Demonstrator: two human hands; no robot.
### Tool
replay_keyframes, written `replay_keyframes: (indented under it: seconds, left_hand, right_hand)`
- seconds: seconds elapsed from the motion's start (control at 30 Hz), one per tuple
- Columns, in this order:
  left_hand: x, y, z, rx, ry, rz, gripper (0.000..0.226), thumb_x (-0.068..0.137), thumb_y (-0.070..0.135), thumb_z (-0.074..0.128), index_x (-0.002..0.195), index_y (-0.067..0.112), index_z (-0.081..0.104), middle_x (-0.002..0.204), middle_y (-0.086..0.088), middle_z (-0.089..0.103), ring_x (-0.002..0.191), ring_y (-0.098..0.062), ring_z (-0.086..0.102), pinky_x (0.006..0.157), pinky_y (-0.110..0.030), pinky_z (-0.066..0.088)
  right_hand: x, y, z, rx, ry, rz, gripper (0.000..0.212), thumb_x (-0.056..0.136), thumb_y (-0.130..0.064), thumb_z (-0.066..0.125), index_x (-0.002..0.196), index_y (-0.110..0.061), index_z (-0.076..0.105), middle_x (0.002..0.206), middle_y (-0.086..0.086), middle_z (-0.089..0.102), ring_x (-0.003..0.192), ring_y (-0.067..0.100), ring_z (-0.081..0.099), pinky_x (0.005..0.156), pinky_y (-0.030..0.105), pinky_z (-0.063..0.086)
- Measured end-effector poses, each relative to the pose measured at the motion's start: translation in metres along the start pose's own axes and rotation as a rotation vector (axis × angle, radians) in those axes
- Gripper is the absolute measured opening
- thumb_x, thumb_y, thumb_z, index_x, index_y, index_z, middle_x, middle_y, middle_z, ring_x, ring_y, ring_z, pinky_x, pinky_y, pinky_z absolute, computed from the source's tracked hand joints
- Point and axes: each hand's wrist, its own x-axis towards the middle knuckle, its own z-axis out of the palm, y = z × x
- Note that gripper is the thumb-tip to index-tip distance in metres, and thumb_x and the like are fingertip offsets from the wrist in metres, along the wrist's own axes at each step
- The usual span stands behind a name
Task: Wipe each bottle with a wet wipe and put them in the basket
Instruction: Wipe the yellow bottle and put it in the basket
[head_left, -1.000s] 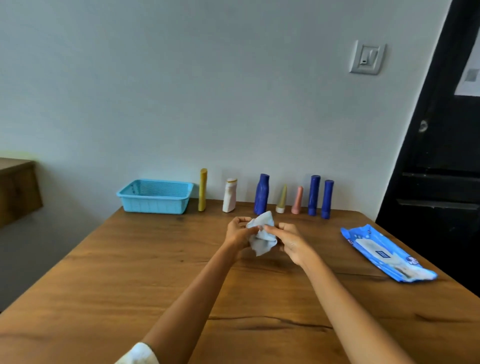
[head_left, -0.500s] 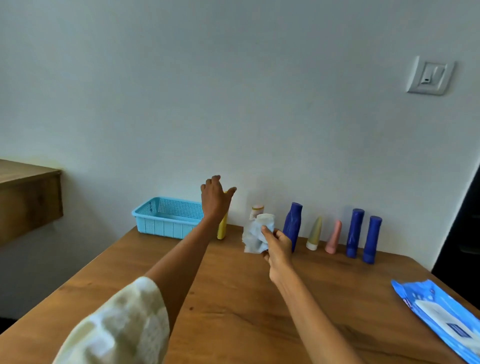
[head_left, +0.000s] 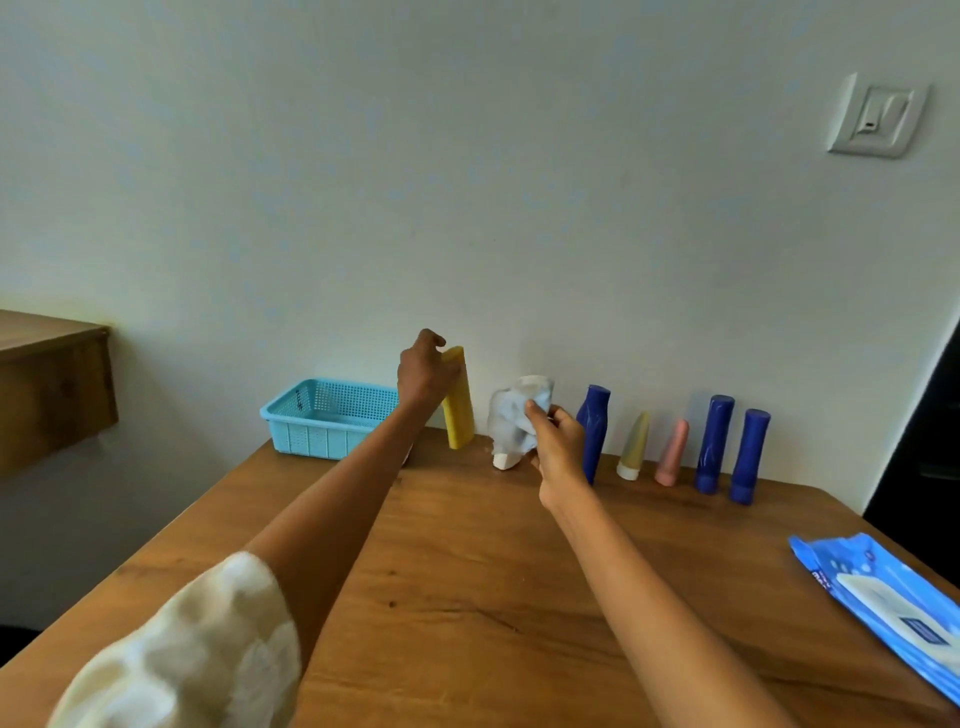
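Where the wooden table (head_left: 467, 571) meets the white wall (head_left: 467, 182), bottles stand in a row w/ a blue basket (head_left: 322, 415) at the row's left end; wipes pack (head_left: 893, 603) lies near the table's right edge. Left hand (head_left: 423, 371) grips the yellow bottle (head_left: 460, 410), tilted, just right of the basket. Right hand (head_left: 558, 447) pinches a crumpled wet wipe (head_left: 514, 415), in front of the white bottle (head_left: 505, 460), just right of the yellow one.

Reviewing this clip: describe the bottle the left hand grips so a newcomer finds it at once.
Along the wall edge of the wooden table stands a row of bottles. Beside the blue basket, the left hand grips the yellow bottle: the only yellow one, tall, slim, tilted.
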Motion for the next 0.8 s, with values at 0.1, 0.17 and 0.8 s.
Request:
replay_keyframes:
  seconds: [0.1,0.17,0.8]
  left_hand:
    - [-0.016,0.005,-0.031,-0.216,-0.086,-0.059,0.028,0.082,0.011,0.067,0.109,0.006,0.060,0.106,-0.015,0.063,0.089,-0.026,0.062,0.073,-0.036,0.056]
    - [-0.032,0.008,-0.053,-0.392,-0.222,-0.129,0.026,0.083,0.010,0.069,0.107,0.006,0.060,0.100,-0.014,0.062,0.081,-0.022,0.061,0.062,-0.029,0.054]
    - [-0.146,-0.045,-0.090,-1.067,-0.561,-0.245,0.044,0.084,0.022,0.060,0.126,0.009,0.051,0.093,-0.010,0.068,0.083,-0.021,0.068,0.072,-0.031,0.057]
  right_hand:
    - [-0.009,-0.013,-0.003,0.082,0.019,-0.016,0.016,0.090,-0.022,0.060,0.076,-0.014,0.061,0.079,0.003,0.061,0.082,0.018,0.057,0.071,0.035,0.047]
    - [-0.017,-0.016,-0.005,0.119,0.037,-0.008,0.019,0.090,-0.024,0.060,0.073,-0.013,0.060,0.077,0.003,0.059,0.080,0.017,0.056,0.069,0.032,0.044]
    - [-0.105,0.021,0.007,0.281,0.096,0.497,0.033,0.095,-0.030,0.051,0.115,-0.005,0.056,0.082,0.009,0.059,0.069,0.021,0.056,0.056,0.030,0.046]
